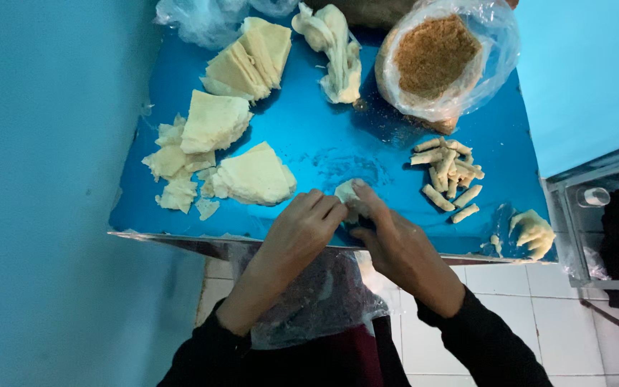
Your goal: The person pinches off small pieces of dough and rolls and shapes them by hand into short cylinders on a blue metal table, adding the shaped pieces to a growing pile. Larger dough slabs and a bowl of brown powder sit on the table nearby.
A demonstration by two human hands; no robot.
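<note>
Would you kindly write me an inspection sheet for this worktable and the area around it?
Surface: shiny blue tabletop, lightly smeared.
Job's things: small pale dough piece pinched between both hands; pile of finished rolls; stacks of folded wrapper sheets.
Clutter: torn wrapper scraps; dough lumps at the right edge; bag of brown crumbs.
Grippers: left hand and right hand both closed on the dough piece.
Cables: nothing seen.
Surroundings: blue wall, white tiled floor, plastic bag on the lap.
</note>
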